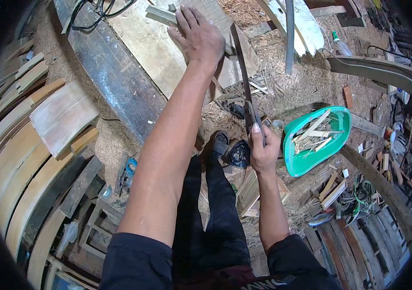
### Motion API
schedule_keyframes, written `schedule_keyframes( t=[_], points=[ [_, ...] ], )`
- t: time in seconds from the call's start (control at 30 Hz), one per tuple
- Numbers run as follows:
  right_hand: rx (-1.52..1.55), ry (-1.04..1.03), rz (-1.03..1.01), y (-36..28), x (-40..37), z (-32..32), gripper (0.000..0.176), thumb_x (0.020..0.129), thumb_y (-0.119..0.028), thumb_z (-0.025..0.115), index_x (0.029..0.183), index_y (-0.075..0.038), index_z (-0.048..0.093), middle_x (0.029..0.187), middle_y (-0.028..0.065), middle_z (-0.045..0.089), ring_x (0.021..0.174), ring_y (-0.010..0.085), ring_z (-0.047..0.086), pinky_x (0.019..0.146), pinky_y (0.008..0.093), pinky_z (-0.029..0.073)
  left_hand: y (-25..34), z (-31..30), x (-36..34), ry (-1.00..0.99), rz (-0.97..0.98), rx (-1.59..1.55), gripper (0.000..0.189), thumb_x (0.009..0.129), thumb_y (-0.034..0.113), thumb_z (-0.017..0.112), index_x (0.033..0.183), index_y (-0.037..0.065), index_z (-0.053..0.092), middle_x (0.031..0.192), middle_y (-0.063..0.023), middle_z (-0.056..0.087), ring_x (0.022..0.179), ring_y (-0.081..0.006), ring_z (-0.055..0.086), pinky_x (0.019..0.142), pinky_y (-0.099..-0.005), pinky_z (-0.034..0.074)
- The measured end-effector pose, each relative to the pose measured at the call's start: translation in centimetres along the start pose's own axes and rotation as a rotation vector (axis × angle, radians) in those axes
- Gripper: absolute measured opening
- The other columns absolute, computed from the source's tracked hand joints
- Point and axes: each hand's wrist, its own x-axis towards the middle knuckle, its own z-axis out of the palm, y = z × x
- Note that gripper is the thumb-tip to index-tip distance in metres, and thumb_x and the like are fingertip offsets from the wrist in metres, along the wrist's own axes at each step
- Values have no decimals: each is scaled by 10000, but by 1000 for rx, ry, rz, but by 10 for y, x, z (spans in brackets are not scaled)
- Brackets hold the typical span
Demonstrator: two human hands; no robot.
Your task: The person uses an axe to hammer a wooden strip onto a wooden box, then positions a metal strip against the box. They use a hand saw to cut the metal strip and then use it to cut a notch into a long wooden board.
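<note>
My left hand [198, 41] presses down on a pale wooden board [143, 46], its fingers stretched out and the thumb apart. A short grooved wooden strip [161, 15] runs from the left in under its fingers; the part beneath the palm is hidden. My right hand [265, 149] is wrapped round the handle of a handsaw [243, 60], thumb along the top. The saw's long dark blade points away from me, and its far end overlaps the board's right side, just right of my left hand.
A green plastic tub [290, 162] of wood offcuts stands to the right. A dark, worn plank [114, 77] lies left of the board, with a black cable [100, 13] on top. Curved timber pieces [15, 159] are stacked at left. Shavings cover the floor around my sandalled foot [221, 141].
</note>
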Motion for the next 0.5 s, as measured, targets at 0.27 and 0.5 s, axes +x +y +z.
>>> schedule_keyframes(
  t=[0.27,0.5],
  points=[
    [56,12,44,-4,-2,-4,323,983,-262,585,777,-15,609,614,-43,460,606,54,399,536,256,326,0,3,-2,28,8,6,640,966,274,438,1475,-81,280,1564,-235,260,1477,-387,166,1148,-654,122],
    [63,-10,67,1,0,-7,311,975,-251,592,774,-14,600,599,-50,441,585,48,384,509,258,305,-2,5,0,40,-2,-7,642,968,276,438,1470,-93,284,1557,-246,263,1476,-393,169,1153,-647,117]
  ],
)
